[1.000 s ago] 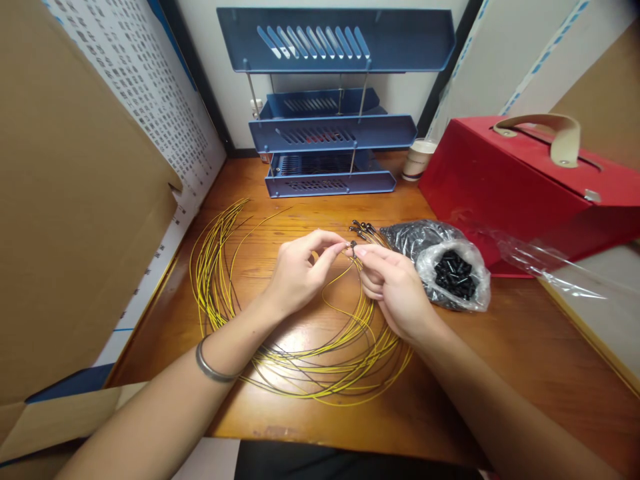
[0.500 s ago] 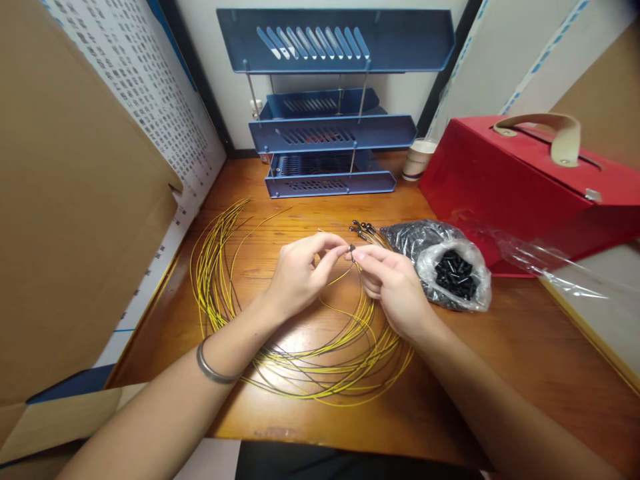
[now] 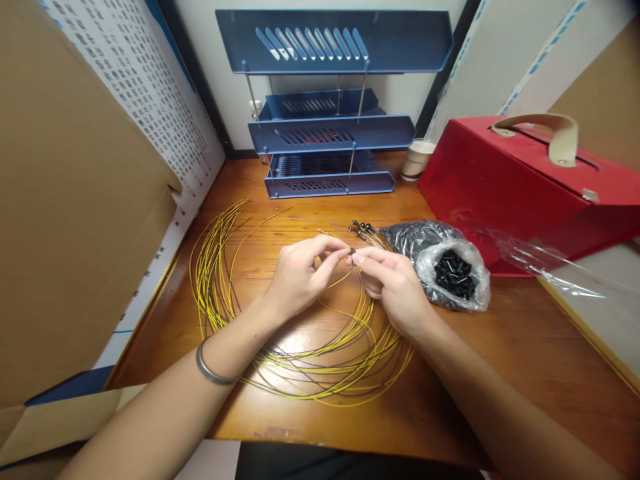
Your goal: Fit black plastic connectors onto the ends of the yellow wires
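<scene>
A small black piece [image 3: 352, 252] is pinched between the fingertips of my left hand [image 3: 303, 272] and my right hand [image 3: 395, 283], which nearly touch. A yellow wire runs down from that spot. Beneath and around both hands lies a loose coil of yellow and dark wires [image 3: 215, 287] on the wooden table. Several wire ends with black tips [image 3: 364, 230] rest just beyond my right hand. To its right, an open clear plastic bag [image 3: 480, 287] holds many small black pieces [image 3: 455, 275].
A blue tiered rack [image 3: 330, 133] stands at the back, with a paper cup [image 3: 418, 160] beside it. On the right sits a red box [image 3: 500, 187] with a beige handle. Cardboard [image 3: 75, 200] rises along the left side.
Both hands keep almost the same pose. The black piece at the fingertips sits slightly lower and is a little more covered by the fingers.
</scene>
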The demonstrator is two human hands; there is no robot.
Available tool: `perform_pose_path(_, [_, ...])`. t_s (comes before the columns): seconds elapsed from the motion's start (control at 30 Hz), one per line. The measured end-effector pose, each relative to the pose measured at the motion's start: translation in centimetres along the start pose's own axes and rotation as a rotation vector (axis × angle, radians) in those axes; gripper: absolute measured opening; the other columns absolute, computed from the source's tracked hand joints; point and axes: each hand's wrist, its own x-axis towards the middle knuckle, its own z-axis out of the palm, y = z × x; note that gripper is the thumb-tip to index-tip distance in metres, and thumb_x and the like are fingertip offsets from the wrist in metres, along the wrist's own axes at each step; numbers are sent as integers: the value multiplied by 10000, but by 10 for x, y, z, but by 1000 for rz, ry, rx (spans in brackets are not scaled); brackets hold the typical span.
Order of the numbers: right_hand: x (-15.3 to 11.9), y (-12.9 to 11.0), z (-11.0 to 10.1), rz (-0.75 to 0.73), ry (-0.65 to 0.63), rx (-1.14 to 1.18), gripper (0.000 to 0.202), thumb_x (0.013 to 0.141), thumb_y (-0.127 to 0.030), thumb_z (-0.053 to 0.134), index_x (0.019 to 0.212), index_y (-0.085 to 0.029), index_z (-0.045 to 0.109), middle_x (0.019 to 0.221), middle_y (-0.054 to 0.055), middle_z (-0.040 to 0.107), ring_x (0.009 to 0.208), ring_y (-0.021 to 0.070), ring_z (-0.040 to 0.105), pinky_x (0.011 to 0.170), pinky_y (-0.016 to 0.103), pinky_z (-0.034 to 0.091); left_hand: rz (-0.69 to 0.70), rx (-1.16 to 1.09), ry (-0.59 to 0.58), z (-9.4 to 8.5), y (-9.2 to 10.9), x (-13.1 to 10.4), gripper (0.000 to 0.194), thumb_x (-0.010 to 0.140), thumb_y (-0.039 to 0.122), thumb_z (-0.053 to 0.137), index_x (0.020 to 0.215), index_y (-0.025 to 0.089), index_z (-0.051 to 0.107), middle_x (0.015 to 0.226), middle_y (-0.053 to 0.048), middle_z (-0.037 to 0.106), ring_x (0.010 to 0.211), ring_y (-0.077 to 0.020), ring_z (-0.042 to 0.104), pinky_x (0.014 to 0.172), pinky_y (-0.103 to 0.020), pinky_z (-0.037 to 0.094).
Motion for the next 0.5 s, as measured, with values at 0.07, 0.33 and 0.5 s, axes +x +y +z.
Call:
perform_pose_path(0.07, [0, 0, 0, 2, -3, 8, 182, 744, -354, 724, 662, -195, 686, 470, -88, 277, 501, 99, 304, 533, 260, 320, -30, -11, -6, 1, 0, 0, 102, 942, 221, 639, 935, 161, 720, 803, -5, 757, 629, -88, 641, 586, -191, 460])
perform_pose_path(0.33, [0, 0, 1, 11, 80, 26, 224, 759, -399, 772, 772, -184, 711, 500, -108, 275, 463, 69, 193, 481, 253, 279, -189, -86, -90, 2, 3, 1, 231, 992, 297, 542, 934, 156, 715, 795, -10, 737, 639, -93, 618, 594, -197, 446])
perform_pose_path(0.5, [0, 1, 0, 3, 120, 16, 283, 778, -426, 775, 880, -164, 740, 512, -112, 292, 465, 66, 177, 473, 252, 278, -199, -167, -181, 2, 7, 1, 258, 978, 312, 559, 872, 153, 734, 781, -8, 748, 601, -88, 599, 578, -199, 429])
